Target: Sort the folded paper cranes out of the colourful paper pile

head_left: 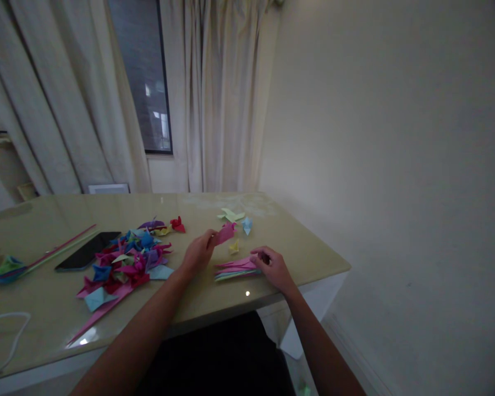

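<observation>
My left hand (200,250) is closed in a pinch on a piece of pink paper (226,234), held a little above the table. My right hand (270,267) is curled over the right end of a stack of folded paper strips (236,269), pink on top with green and blue below, its fingers closed on the paper. Between the hands lies a small yellow folded paper (234,247). Beyond the left hand are a pale green paper crane (231,214) and a light blue folded paper (247,225).
To the left, a heap of colourful folded paper (134,258) lies on the glossy table (202,206), beside a black phone (88,252). Long thin sticks (66,247) and a white cable (18,314) lie farther left. A wall (379,165) rises on the right.
</observation>
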{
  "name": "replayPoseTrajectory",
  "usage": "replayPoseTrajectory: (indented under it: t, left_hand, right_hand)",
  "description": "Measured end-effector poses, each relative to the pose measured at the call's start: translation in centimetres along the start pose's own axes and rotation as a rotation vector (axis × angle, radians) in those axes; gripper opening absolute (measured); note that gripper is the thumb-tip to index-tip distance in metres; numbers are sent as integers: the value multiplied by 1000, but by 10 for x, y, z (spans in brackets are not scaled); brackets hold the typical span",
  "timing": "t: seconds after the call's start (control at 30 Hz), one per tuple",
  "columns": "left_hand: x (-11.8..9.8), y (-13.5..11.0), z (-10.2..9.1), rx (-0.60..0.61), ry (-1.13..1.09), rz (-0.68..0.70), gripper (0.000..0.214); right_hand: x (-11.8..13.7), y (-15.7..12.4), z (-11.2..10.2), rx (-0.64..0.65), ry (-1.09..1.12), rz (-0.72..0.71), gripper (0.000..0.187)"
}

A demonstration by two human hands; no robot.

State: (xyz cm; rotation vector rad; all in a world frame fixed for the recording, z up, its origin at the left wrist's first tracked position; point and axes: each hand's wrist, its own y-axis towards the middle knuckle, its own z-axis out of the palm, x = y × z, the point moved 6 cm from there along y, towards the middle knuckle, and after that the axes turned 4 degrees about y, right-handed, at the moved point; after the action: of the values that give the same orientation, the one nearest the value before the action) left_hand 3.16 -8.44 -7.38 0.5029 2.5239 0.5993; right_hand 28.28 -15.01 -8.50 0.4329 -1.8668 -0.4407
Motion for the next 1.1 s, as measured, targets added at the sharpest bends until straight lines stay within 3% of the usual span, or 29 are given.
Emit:
replayPoseTrajectory:
  t: [0.2,0.33,0.43,0.57,0.77,0.9,0.97,1.1]
  left_hand:
    - [-43,-17,16,63,-110,300,28]
    - [-53,-24,23,97,-105,416,29]
    - [-53,-23,25,98,-86,423,29]
    - [-36,-12,14,20,-15,283,30]
    - [20,-10,-36,-234,289,-186,42]
    - [49,-23,-53,-134,573,-413,48]
    - [56,-26,-53,-72,567,-439,48]
    - [62,-23,-49,-57,507,-412,46]
  right_hand:
    - [1,1,-3,-23,62,-14,44]
    - [-1,0,-3,-19,72,-16,30]
    - [-2,0,-3,-18,100,2,30]
    - [-4,1,-8,-60,166,33,33]
    - [-11,3,-10,-102,279,82,38]
    - [-16,2,-4,-53,342,121,40]
    - [-16,1,-3,-32,338,133,42]
    - [-14,1,-2,0,271,132,43]
